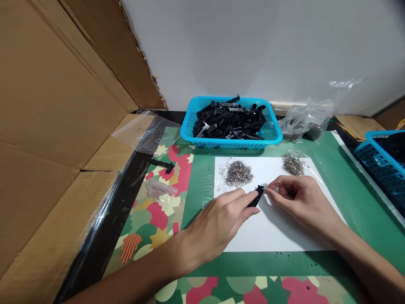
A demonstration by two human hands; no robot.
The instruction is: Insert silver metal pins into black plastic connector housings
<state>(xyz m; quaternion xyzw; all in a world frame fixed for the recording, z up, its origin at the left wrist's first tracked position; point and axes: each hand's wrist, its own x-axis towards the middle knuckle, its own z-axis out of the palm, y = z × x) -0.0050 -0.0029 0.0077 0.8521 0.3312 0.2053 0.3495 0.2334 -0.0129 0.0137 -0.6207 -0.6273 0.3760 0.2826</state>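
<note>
Over a white sheet of paper [268, 236], my left hand [223, 215] grips a small black plastic part [258, 195], whose far end sticks out past the fingers. My right hand [300, 198] is pinched at thumb and forefinger, right beside that end; whatever lies between the fingertips is too small to name. Behind my left hand is a pile of tiny metal pieces [239, 173]. A second, smaller metal pile [292, 163] lies behind my right hand.
A blue basket [230, 145] full of black plastic parts stands at the back. Clear bags [311, 122] with metal pieces sit beside it. Another blue basket [379, 156] is at right. One black part [164, 164] and a plastic bag [161, 190] lie left, near cardboard [63, 105].
</note>
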